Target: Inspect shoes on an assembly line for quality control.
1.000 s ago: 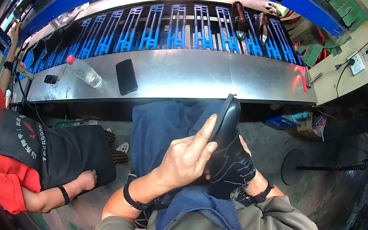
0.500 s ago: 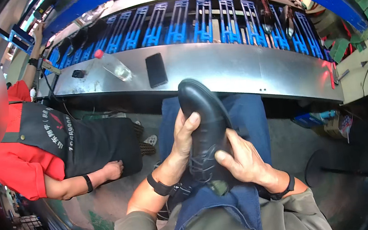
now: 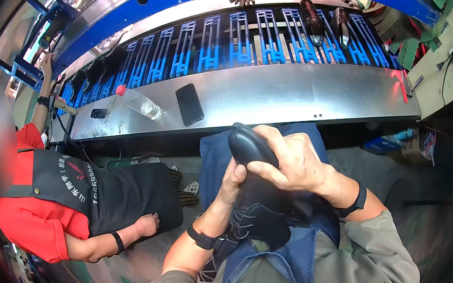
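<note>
- A worker in an olive shirt grips a black lace-up shoe (image 3: pixel 258 191) above the lap, toe pointing away, its lower end close to the body, likely for steadiness.
- The left hand (image 3: pixel 229 185) clasps the shoe's side, thumb near the toe; its fingers are largely hidden, apparently bearing weight from beneath.
- The right hand (image 3: pixel 299 158) wraps over the forepart from the other side, its thumb across the top; the opposed hold seems to keep the shoe from rolling.
- Dark blue cloth (image 3: pixel 214 160) covers the lap below, perhaps guarding against dirt.
- At left, a co-worker in red and a dark apron (image 3: pixel 125 190) rests a hand (image 3: pixel 147 225) near the lap.
- On the metal ledge (image 3: pixel 266 97) beyond sit a phone (image 3: pixel 190 104) and a red-capped bottle (image 3: pixel 146 106), seemingly parked within reach.
- Past it runs a row of blue racks (image 3: pixel 240 43); two glossy dark shoes (image 3: pixel 312 22) rest on those toward the right, apparently spaced to stay apart.
</note>
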`<state>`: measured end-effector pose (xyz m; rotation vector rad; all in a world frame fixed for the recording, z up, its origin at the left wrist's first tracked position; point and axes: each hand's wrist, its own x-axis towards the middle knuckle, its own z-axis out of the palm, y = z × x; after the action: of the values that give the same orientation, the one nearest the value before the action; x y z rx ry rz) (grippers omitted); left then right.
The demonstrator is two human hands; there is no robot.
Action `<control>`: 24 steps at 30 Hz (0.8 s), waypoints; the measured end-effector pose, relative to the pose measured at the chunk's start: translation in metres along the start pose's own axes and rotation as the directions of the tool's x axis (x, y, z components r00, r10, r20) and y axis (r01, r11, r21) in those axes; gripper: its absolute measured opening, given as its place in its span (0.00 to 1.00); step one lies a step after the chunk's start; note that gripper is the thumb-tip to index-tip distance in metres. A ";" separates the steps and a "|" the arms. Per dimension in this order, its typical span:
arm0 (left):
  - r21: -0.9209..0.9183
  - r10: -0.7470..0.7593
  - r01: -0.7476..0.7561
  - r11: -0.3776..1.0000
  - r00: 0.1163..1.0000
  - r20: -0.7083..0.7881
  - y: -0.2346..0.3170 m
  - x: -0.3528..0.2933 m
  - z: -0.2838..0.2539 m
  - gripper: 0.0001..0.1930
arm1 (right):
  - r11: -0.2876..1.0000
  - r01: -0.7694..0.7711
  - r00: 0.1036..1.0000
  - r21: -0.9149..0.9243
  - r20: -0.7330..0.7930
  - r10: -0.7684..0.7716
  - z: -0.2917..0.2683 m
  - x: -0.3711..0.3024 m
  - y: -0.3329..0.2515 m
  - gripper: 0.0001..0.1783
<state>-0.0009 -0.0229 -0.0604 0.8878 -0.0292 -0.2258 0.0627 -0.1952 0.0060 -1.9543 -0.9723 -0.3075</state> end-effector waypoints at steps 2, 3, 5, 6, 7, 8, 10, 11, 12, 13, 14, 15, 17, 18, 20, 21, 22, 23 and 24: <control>0.033 -0.011 0.010 0.999 1.000 0.022 0.008 0.001 0.003 0.44 | 0.997 -0.061 0.996 0.036 0.070 0.059 -0.004 -0.002 0.000 0.31; 0.120 -0.004 0.004 0.993 1.000 0.000 0.009 0.001 0.005 0.47 | 0.998 -0.031 0.998 0.051 0.059 0.028 -0.003 -0.005 0.005 0.30; 0.207 -0.001 0.007 0.978 1.000 -0.025 0.006 -0.002 0.006 0.50 | 0.994 -0.030 0.997 0.103 0.075 0.022 -0.007 -0.005 0.001 0.25; 0.137 -0.013 0.014 0.990 1.000 -0.015 0.002 -0.004 0.005 0.49 | 0.994 -0.035 0.997 0.106 0.073 0.027 -0.008 -0.006 0.002 0.25; 0.067 -0.024 0.024 0.997 1.000 -0.004 -0.003 -0.006 0.004 0.49 | 0.988 -0.027 0.997 0.152 0.071 0.016 -0.008 -0.007 0.003 0.22; 0.068 -0.032 0.032 0.997 0.999 -0.007 -0.005 -0.008 0.002 0.49 | 0.980 -0.019 0.998 0.198 0.069 0.005 -0.008 -0.009 0.005 0.19; -0.127 -0.147 0.158 0.979 0.985 0.094 -0.009 -0.011 -0.002 0.43 | 0.924 -0.006 0.999 0.383 0.042 -0.011 -0.006 -0.010 0.015 0.16; -0.125 -0.162 0.171 0.977 0.984 0.078 -0.008 -0.012 0.003 0.43 | 0.907 -0.023 0.999 0.421 0.047 0.003 -0.006 -0.010 0.017 0.16; -0.128 -0.173 0.182 0.975 0.982 0.072 -0.015 -0.012 -0.002 0.43 | 0.888 -0.040 0.998 0.458 0.054 0.018 -0.005 -0.010 0.016 0.15; -0.166 -0.172 0.185 0.969 0.981 0.089 -0.024 -0.014 -0.011 0.44 | 0.882 -0.049 0.998 0.468 0.055 0.026 -0.008 -0.011 0.009 0.15; -0.203 -0.171 0.190 0.961 0.979 0.106 -0.029 -0.015 -0.014 0.44 | 0.965 -0.021 0.994 0.261 0.110 -0.008 -0.014 -0.009 0.000 0.17; -0.153 -0.162 0.173 0.973 0.984 0.080 -0.035 -0.017 -0.015 0.46 | 0.999 0.023 0.985 0.043 0.172 -0.030 -0.018 -0.009 -0.008 0.19; -0.070 -0.132 0.132 0.989 0.991 0.005 -0.037 -0.020 -0.014 0.46 | 0.995 -0.011 0.990 -0.103 0.142 0.025 -0.010 -0.018 -0.019 0.28; 0.014 -0.085 0.086 0.996 0.995 -0.057 -0.037 -0.022 -0.014 0.46 | 0.988 -0.036 0.988 -0.152 0.140 0.058 -0.004 -0.026 -0.021 0.31; -0.200 -0.145 0.137 0.970 0.989 -0.023 -0.043 -0.024 -0.018 0.45 | 0.983 -0.050 0.984 -0.179 0.160 0.080 -0.003 -0.044 -0.025 0.35; -0.242 -0.177 0.170 0.955 0.984 -0.010 -0.041 -0.023 -0.016 0.43 | 0.987 -0.052 0.987 -0.150 0.140 0.074 -0.004 -0.056 -0.029 0.38; -0.223 -0.210 0.184 0.957 0.973 -0.098 -0.035 -0.020 -0.013 0.42 | 0.985 -0.153 0.964 -0.074 0.209 0.166 -0.008 -0.076 -0.030 0.37; -0.206 -0.210 0.187 0.961 0.973 -0.098 -0.037 -0.018 -0.022 0.39 | 0.994 -0.096 0.979 -0.060 0.172 0.105 -0.006 -0.093 -0.027 0.38; -0.190 -0.207 0.186 0.964 0.973 -0.100 -0.041 -0.016 -0.031 0.37 | 0.998 -0.035 0.990 -0.047 0.137 0.041 -0.002 -0.111 -0.020 0.39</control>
<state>-0.0206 -0.0212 -0.1103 0.7223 0.1892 -0.3554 -0.0248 -0.2477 -0.0419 -2.0539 -1.0231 -0.1752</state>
